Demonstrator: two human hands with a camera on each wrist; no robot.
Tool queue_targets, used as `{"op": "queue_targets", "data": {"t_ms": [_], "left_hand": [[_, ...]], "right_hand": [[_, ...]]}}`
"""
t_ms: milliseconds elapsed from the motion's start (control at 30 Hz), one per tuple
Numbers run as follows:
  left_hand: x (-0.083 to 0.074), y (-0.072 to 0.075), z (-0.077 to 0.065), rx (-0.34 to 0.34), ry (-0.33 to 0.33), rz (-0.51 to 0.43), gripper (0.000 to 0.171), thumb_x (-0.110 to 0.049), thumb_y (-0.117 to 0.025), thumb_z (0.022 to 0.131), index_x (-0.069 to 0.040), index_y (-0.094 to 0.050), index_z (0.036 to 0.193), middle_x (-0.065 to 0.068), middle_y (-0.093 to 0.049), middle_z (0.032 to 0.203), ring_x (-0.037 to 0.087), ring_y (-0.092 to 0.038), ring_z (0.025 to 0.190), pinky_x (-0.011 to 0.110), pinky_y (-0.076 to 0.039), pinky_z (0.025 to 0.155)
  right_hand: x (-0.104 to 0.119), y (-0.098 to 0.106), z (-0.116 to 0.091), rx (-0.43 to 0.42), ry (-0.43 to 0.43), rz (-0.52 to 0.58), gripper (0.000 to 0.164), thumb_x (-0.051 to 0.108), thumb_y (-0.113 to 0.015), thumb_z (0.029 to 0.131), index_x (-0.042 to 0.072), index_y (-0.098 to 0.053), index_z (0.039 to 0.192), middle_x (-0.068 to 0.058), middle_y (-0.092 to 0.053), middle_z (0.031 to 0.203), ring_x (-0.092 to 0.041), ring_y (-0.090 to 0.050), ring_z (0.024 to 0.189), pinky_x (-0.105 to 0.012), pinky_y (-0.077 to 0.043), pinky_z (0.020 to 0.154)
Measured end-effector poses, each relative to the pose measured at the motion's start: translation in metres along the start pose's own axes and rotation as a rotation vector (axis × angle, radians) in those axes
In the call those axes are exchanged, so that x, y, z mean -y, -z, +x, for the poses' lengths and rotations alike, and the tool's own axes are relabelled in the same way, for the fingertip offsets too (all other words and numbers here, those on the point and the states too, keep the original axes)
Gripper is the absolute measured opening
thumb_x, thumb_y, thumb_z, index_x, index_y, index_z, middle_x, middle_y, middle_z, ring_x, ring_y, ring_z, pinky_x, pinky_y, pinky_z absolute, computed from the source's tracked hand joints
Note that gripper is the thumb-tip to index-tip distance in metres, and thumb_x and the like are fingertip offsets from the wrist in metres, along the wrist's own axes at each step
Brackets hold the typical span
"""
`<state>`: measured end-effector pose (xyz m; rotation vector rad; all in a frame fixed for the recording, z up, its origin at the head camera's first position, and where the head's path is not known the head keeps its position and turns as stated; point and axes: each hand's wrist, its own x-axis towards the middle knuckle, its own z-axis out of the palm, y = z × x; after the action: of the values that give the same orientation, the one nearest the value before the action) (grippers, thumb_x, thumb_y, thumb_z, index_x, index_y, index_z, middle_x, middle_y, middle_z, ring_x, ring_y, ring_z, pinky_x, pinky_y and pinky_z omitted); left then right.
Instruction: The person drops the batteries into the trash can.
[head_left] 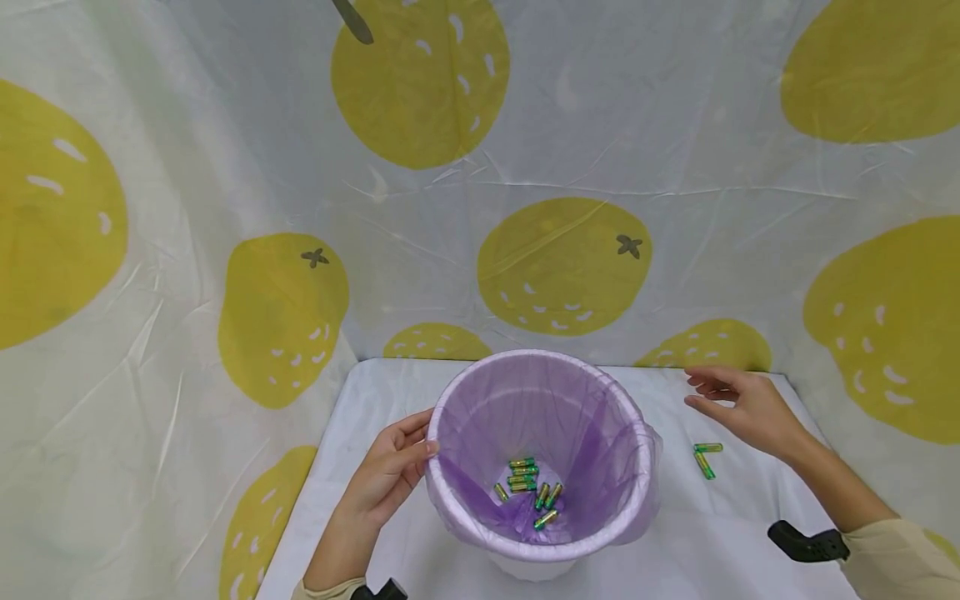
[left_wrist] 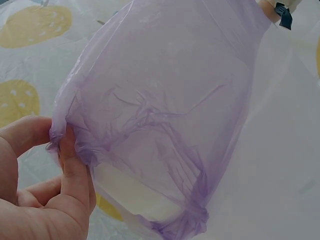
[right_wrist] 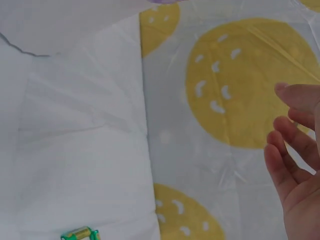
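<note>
A white trash can (head_left: 534, 570) lined with a thin purple plastic bag (head_left: 517, 408) stands at the front of the table. My left hand (head_left: 386, 471) pinches its rim on the left side; in the left wrist view, thumb and fingers grip the folded-over edge of the bag. Several green and gold batteries (head_left: 522, 471) lie at the bottom, inside the liner. Two more batteries (head_left: 704, 465) rest on the table to the right of the can. My right hand (head_left: 753, 412) hovers beyond them with fingers loosely bent and nothing between them.
A white cloth (head_left: 397, 379) covers the table. Behind and on both sides hang pale sheets printed with yellow fruit (head_left: 566, 267), meeting the table's back edge. Dark wrist straps (head_left: 806, 543) show at the sleeves.
</note>
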<state>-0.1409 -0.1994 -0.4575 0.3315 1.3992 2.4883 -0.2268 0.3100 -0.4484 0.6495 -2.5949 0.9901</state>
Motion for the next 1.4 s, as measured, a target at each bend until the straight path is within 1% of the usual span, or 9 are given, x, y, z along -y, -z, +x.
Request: {"op": "queue_targets", "data": {"t_ms": [167,333,500,633,900,1000,1100,1233,1400], "left_hand": [[0.000,-0.001,-0.001,-0.008,0.001,0.002,0.055,0.015,-0.054,0.095,0.022,-0.034,0.146,0.019,-0.061,0.126,0.018,-0.067,0.101,0.024,-0.059,0.083],[0.000,-0.002,-0.003,-0.016,0.004,0.006,0.056,0.015,-0.055,0.094,0.023,-0.033,0.145,0.017,-0.062,0.123,0.017,-0.067,0.100,0.023,-0.059,0.083],[0.000,-0.002,-0.003,-0.016,0.007,-0.003,0.056,0.016,-0.055,0.094,0.023,-0.033,0.145,0.016,-0.062,0.123,0.017,-0.067,0.100,0.023,-0.058,0.083],[-0.001,-0.002,-0.003,-0.019,0.006,-0.006,0.055,0.016,-0.054,0.095,0.022,-0.034,0.146,0.017,-0.062,0.123,0.017,-0.067,0.101,0.024,-0.059,0.083],[-0.001,-0.001,-0.003,-0.019,0.011,0.003,0.055,0.015,-0.054,0.095,0.022,-0.034,0.146,0.017,-0.062,0.124,0.017,-0.067,0.100,0.023,-0.059,0.083],[-0.001,0.000,-0.003,-0.021,0.009,0.008,0.055,0.015,-0.054,0.095,0.022,-0.034,0.146,0.017,-0.062,0.124,0.017,-0.067,0.100,0.023,-0.059,0.082],[0.000,0.000,-0.002,-0.019,0.004,0.014,0.056,0.015,-0.055,0.095,0.022,-0.034,0.146,0.017,-0.062,0.124,0.017,-0.067,0.101,0.023,-0.059,0.083],[-0.001,-0.001,0.000,-0.015,0.005,0.018,0.057,0.013,-0.057,0.095,0.021,-0.034,0.146,0.017,-0.062,0.125,0.018,-0.067,0.102,0.024,-0.059,0.084],[-0.001,-0.001,-0.001,-0.025,0.014,0.020,0.058,0.013,-0.057,0.094,0.021,-0.034,0.147,0.017,-0.061,0.124,0.018,-0.067,0.102,0.024,-0.059,0.084]], "right_hand": [[-0.012,-0.004,-0.012,-0.009,-0.083,0.003,0.038,0.007,-0.084,0.085,-0.003,-0.071,0.120,-0.015,-0.074,0.103,0.006,-0.062,0.085,-0.003,-0.047,0.075],[-0.027,-0.013,-0.028,-0.005,-0.161,-0.022,0.035,0.013,-0.081,0.090,-0.004,-0.070,0.119,-0.019,-0.073,0.105,0.006,-0.060,0.086,-0.002,-0.046,0.072],[-0.042,-0.024,-0.041,-0.033,-0.206,-0.018,0.036,0.014,-0.080,0.092,-0.005,-0.069,0.121,-0.020,-0.072,0.103,0.010,-0.057,0.085,-0.002,-0.046,0.071],[-0.050,-0.030,-0.047,-0.044,-0.228,-0.015,0.037,0.015,-0.080,0.093,-0.005,-0.068,0.122,-0.020,-0.072,0.104,0.013,-0.054,0.085,-0.001,-0.045,0.071],[-0.066,-0.044,-0.060,-0.079,-0.241,0.002,0.032,0.010,-0.080,0.091,-0.004,-0.070,0.117,-0.013,-0.072,0.096,0.008,-0.057,0.081,-0.001,-0.046,0.071],[-0.074,-0.052,-0.065,-0.079,-0.276,0.007,0.032,0.012,-0.080,0.092,-0.004,-0.070,0.118,-0.012,-0.071,0.096,0.007,-0.056,0.081,-0.002,-0.046,0.071],[-0.083,-0.060,-0.069,-0.073,-0.331,0.012,0.035,0.017,-0.078,0.094,-0.004,-0.069,0.121,-0.014,-0.071,0.099,0.010,-0.054,0.082,-0.002,-0.046,0.071],[-0.094,-0.069,-0.075,-0.068,-0.401,-0.012,0.039,0.023,-0.078,0.096,-0.004,-0.068,0.123,-0.015,-0.071,0.101,0.014,-0.050,0.083,-0.002,-0.045,0.070],[-0.104,-0.079,-0.083,-0.082,-0.443,-0.040,0.041,0.023,-0.079,0.094,-0.005,-0.069,0.121,-0.014,-0.072,0.099,0.013,-0.050,0.081,-0.003,-0.045,0.067]]}}
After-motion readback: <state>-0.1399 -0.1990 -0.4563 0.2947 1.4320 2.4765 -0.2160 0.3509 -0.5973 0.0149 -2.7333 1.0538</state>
